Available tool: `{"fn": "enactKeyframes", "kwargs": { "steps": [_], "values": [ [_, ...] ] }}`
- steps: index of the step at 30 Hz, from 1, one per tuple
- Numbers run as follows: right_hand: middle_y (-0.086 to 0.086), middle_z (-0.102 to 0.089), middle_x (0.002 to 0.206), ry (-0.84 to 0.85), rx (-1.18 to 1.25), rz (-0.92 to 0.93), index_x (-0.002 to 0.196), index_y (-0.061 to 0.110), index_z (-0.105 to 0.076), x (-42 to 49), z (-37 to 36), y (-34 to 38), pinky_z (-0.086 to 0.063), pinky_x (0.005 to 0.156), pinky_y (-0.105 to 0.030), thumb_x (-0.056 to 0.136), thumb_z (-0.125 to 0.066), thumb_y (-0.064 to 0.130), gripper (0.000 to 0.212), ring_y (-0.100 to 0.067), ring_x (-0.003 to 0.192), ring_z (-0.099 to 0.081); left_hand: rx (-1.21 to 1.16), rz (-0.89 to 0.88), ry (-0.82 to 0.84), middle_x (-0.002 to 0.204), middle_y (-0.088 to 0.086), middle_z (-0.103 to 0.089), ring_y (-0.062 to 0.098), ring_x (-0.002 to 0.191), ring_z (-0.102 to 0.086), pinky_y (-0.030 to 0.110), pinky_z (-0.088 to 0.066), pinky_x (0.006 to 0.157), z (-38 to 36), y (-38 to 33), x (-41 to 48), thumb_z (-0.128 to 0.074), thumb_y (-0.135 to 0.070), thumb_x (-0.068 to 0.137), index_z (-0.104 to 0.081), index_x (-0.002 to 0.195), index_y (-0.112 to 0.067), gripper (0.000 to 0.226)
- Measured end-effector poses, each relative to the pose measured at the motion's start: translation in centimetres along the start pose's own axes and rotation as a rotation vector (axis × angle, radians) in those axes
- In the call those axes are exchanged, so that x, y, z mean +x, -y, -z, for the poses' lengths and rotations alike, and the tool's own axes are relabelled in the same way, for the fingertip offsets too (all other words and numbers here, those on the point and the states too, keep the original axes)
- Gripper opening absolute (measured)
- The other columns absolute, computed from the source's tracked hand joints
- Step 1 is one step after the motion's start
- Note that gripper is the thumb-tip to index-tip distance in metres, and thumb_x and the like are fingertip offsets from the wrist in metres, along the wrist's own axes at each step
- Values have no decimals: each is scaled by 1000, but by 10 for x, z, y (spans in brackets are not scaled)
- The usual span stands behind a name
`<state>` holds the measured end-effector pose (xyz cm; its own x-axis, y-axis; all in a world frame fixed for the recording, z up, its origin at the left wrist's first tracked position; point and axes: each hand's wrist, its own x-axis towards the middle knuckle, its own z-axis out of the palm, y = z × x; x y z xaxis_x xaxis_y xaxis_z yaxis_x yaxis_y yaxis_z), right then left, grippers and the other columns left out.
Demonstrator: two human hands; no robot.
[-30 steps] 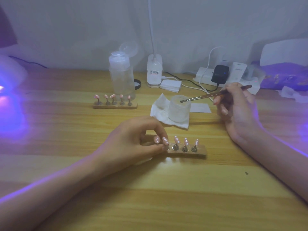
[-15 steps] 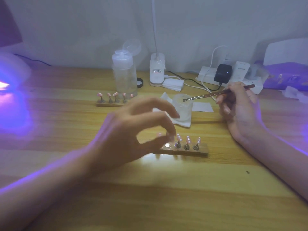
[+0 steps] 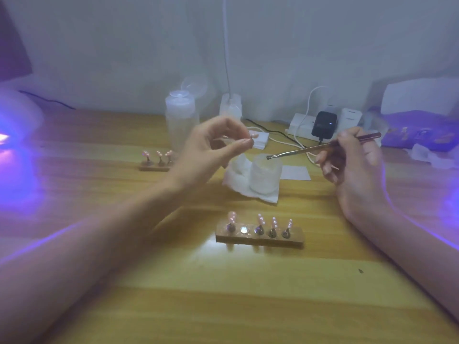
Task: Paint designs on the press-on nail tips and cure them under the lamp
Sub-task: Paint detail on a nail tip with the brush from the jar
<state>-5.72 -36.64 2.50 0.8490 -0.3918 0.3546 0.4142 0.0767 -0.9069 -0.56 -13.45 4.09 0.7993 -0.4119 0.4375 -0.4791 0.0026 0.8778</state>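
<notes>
The nail tip (image 3: 252, 138), small, pink and blurred, is pinched between the thumb and forefinger of the left hand (image 3: 213, 150), held in the air above the tissue (image 3: 237, 181). A second ago that hand was down at the near holder block (image 3: 259, 236), fingers closed on a tip there; it has since risen up and back, and the block's second socket (image 3: 244, 230) now shows bare metal, with four tips standing around it. The right hand (image 3: 355, 165) has hardly moved: it grips the brush (image 3: 320, 146) like a pen, bristle end over the frosted jar (image 3: 265, 173), which sits on the tissue.

Behind the left wrist lies the far holder block (image 3: 154, 167), partly hidden, with pink tips on it. A clear pump bottle (image 3: 181, 120) and a white desk light base (image 3: 230, 106) stand near the wall (image 3: 124, 45); a power strip (image 3: 301, 126) carries a black adapter (image 3: 324, 124). The lamp (image 3: 17, 115) at far left throws violet light over the wooden table (image 3: 223, 294), and a purple packet (image 3: 419, 131) lies at far right
</notes>
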Motion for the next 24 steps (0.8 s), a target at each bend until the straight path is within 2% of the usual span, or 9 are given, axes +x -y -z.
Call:
{"fn": "enactKeyframes", "kwargs": {
  "steps": [3,6,12,16,19,22,24],
  "values": [
    [-6,-65,60,138,-137,66,80,24,-46,10,-2,13,-37,40,-20,101,-48,24,21,-15,45,-51,19,10,-41,65,-20,-62,7,51,-44,18,-39,49,-7,17,0,-71,-11,90,-64,84,-17,11],
    [-8,-65,61,264,-254,106,79,25,-48,15,-8,21,-42,40,-22,101,-51,26,23,-17,45,-55,33,-11,-36,62,-22,-60,-1,47,-41,11,-35,46,-7,26,-3,-71,-11,90,-66,83,-18,12],
    [-9,-65,61,374,-431,152,80,17,-46,11,-22,17,-46,44,-25,102,-50,20,23,-21,47,-57,48,8,-28,66,-21,-62,-1,49,-45,9,-37,48,-6,31,-7,-74,-15,88,-68,82,-17,9],
    [-9,-65,62,396,-478,161,80,17,-48,7,-24,14,-47,46,-25,102,-51,20,22,-20,49,-57,62,27,0,78,-13,-67,5,55,-52,14,-44,54,-6,30,-8,-77,-21,83,-70,83,-14,10],
    [-9,-65,62,396,-470,145,81,17,-48,7,-23,11,-47,46,-25,103,-52,20,22,-21,49,-57,51,40,-17,74,-16,-67,5,55,-53,14,-43,55,-5,32,-8,-76,-21,84,-70,85,-12,11],
    [-9,-65,61,381,-416,98,81,16,-47,9,-22,9,-46,45,-24,103,-51,20,22,-20,48,-56,43,64,-49,61,-21,-62,1,49,-47,10,-39,52,-5,34,-8,-75,-21,86,-70,87,-10,12],
    [-8,-65,60,344,-358,74,81,15,-47,11,-19,9,-45,43,-23,104,-49,17,24,-18,46,-56,19,83,-48,65,-18,-65,2,49,-44,11,-38,50,-5,34,-7,-74,-21,86,-70,88,-12,11]
  ]
}}
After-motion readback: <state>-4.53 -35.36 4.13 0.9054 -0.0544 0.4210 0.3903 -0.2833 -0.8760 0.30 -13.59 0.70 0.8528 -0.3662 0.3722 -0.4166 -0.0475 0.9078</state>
